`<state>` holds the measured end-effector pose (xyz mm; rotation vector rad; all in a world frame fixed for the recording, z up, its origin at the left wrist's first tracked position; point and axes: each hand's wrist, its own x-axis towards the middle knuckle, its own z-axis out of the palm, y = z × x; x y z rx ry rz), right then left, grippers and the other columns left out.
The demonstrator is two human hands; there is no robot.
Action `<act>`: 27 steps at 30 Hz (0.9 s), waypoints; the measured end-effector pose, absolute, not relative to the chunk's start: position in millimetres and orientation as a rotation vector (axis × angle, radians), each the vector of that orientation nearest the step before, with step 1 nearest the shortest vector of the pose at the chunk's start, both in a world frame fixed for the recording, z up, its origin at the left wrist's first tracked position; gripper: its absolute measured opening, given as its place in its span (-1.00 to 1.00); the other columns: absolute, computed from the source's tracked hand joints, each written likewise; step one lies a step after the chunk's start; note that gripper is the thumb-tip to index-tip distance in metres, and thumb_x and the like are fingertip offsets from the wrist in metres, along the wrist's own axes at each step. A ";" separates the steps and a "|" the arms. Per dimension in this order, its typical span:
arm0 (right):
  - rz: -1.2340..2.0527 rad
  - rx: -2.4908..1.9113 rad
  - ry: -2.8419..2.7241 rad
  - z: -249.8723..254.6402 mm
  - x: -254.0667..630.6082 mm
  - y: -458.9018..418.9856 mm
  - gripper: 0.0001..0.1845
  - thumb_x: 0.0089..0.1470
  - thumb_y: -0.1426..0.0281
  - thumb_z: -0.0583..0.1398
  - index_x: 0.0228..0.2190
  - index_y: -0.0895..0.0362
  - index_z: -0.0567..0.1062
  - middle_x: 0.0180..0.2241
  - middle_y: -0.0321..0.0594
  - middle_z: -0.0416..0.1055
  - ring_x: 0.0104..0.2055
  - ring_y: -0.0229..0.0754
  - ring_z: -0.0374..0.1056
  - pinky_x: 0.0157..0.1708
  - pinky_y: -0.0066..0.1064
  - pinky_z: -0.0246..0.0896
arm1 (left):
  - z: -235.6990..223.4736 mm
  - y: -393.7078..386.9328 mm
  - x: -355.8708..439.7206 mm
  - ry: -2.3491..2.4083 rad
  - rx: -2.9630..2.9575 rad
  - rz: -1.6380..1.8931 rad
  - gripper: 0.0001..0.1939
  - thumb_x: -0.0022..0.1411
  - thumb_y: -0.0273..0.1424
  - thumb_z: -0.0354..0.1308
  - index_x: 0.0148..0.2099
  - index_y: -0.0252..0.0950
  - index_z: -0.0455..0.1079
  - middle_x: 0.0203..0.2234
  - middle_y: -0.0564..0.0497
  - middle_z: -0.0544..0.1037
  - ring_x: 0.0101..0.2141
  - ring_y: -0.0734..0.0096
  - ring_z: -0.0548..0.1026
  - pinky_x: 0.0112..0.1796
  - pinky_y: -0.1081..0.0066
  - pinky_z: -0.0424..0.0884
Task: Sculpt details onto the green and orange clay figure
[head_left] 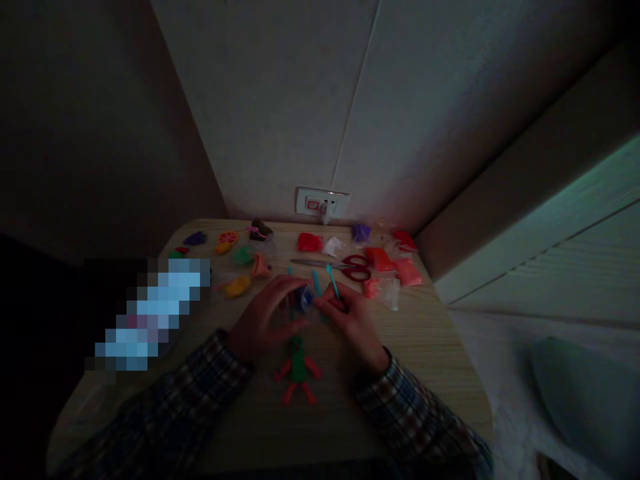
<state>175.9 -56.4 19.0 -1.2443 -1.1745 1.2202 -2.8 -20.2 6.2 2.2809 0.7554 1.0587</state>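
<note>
My left hand [270, 313] curls around a small clear bag of dark blue clay [305, 300], held above the table. On its other side my right hand [353, 317] is closed, its fingertips at the bag's edge. A thin turquoise modelling tool [331, 280] sticks up out of the right hand's fingers. Below both hands a clay figure [299, 363] lies flat, with a green body and red arms and legs. Just beyond the hands lies another turquoise tool [316, 279], partly hidden. The picture is dark and a bit blurred around the fingers.
Red-handled scissors [356, 267] lie behind the hands. Red and orange clay packets [380, 259] sit at the back right, yellow clay [236, 287] at the left. A pixelated bright patch [153, 313] covers the left side. A wall socket [323, 202] is behind the table [425, 373].
</note>
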 end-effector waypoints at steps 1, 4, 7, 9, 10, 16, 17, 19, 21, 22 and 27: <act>1.217 -1.230 -1.183 19.8 175.3 -57.0 -0.59 -0.10 0.11 0.31 -0.60 0.11 0.28 -0.65 -0.46 0.11 -0.60 -0.39 -0.06 -0.61 -0.49 -0.18 | 5.1 -20.5 -2.8 0.767 2.297 1.047 -0.48 0.16 -0.37 0.25 0.16 -0.25 0.26 -0.11 -0.11 0.49 -0.22 0.25 0.46 -0.25 0.32 0.45; 1.194 -1.205 -1.239 22.2 173.2 -59.4 -0.61 -0.06 0.13 0.29 -0.60 0.11 0.29 -0.64 -0.45 0.11 -0.60 -0.38 -0.06 -0.60 -0.48 -0.17 | 3.8 -20.1 -2.3 0.811 2.306 1.062 -0.56 0.13 -0.44 0.24 0.08 -0.28 0.29 -0.17 -0.10 0.49 -0.25 0.27 0.46 -0.30 0.35 0.44; 1.139 -1.236 -1.295 22.9 172.8 -61.6 -0.65 -0.02 0.18 0.28 -0.59 0.11 0.30 -0.64 -0.46 0.07 -0.60 -0.38 -0.09 -0.61 -0.47 -0.22 | 5.5 -18.5 -1.2 0.841 2.252 1.138 -0.73 0.12 -0.51 0.17 -0.09 -0.30 0.35 -0.29 -0.03 0.48 -0.35 0.35 0.44 -0.36 0.40 0.43; 1.082 -1.260 -1.333 22.4 173.7 -62.5 -0.68 0.02 0.23 0.25 -0.59 0.11 0.30 -0.65 -0.46 0.05 -0.60 -0.37 -0.09 -0.61 -0.47 -0.24 | 8.5 -17.6 -0.5 0.853 2.221 1.168 -0.79 0.11 -0.50 0.16 -0.15 -0.30 0.37 -0.34 -0.01 0.48 -0.38 0.37 0.45 -0.35 0.39 0.43; 1.041 -1.264 -1.357 22.1 174.2 -63.0 -0.69 0.04 0.25 0.24 -0.59 0.11 0.29 -0.65 -0.46 0.05 -0.60 -0.37 -0.08 -0.61 -0.47 -0.23 | 10.3 -17.5 -0.1 0.860 2.209 1.176 -0.81 0.11 -0.50 0.16 -0.17 -0.30 0.38 -0.35 0.00 0.49 -0.37 0.36 0.46 -0.34 0.38 0.44; 0.742 -1.264 -1.556 24.6 176.0 -65.9 -0.75 0.12 0.33 0.19 -0.55 0.11 0.31 -0.56 -0.38 0.18 -0.52 -0.31 0.11 -0.55 -0.48 -0.04 | 17.1 -18.5 0.4 0.886 2.193 1.265 -0.92 0.14 -0.48 0.18 -0.26 -0.28 0.45 -0.40 -0.02 0.55 -0.37 0.33 0.51 -0.30 0.35 0.46; 0.705 -1.264 -1.603 25.8 176.4 -66.4 -0.76 0.14 0.34 0.18 -0.54 0.11 0.31 -0.55 -0.36 0.21 -0.51 -0.30 0.14 -0.54 -0.48 -0.01 | 16.6 -18.1 -0.1 0.880 2.188 1.282 -0.93 0.14 -0.48 0.18 -0.28 -0.27 0.45 -0.40 -0.02 0.56 -0.37 0.33 0.51 -0.30 0.35 0.47; 0.663 -1.250 -1.704 28.4 177.5 -67.3 -0.76 0.18 0.34 0.15 -0.52 0.11 0.33 -0.53 -0.33 0.25 -0.48 -0.27 0.19 -0.51 -0.46 0.05 | 14.1 -16.3 -2.2 0.886 2.161 1.311 -0.94 0.14 -0.48 0.19 -0.29 -0.26 0.46 -0.39 -0.01 0.58 -0.36 0.33 0.52 -0.30 0.36 0.48; 0.655 -1.219 -1.799 31.0 179.1 -68.2 -0.73 0.25 0.32 0.08 -0.49 0.11 0.37 -0.50 -0.28 0.31 -0.45 -0.24 0.25 -0.46 -0.44 0.11 | 11.0 -13.6 -5.3 0.931 2.108 1.350 -0.94 0.11 -0.47 0.21 -0.30 -0.26 0.46 -0.39 0.00 0.58 -0.35 0.32 0.53 -0.30 0.35 0.50; 0.645 -1.209 -1.834 32.1 179.9 -68.6 -0.70 0.28 0.32 0.03 -0.46 0.12 0.40 -0.48 -0.26 0.33 -0.42 -0.22 0.28 -0.43 -0.42 0.14 | 9.6 -12.3 -7.0 0.962 2.076 1.370 -0.93 0.10 -0.46 0.22 -0.30 -0.25 0.46 -0.38 0.00 0.57 -0.35 0.32 0.53 -0.31 0.35 0.51; 0.504 -1.282 -1.943 31.8 180.7 -69.9 -0.58 0.34 0.34 -0.07 -0.40 0.15 0.49 -0.45 -0.17 0.38 -0.38 -0.16 0.32 -0.37 -0.37 0.16 | 8.8 -9.8 -10.3 1.024 2.032 1.431 -0.92 0.10 -0.50 0.25 -0.31 -0.25 0.46 -0.36 0.01 0.57 -0.32 0.31 0.54 -0.31 0.36 0.51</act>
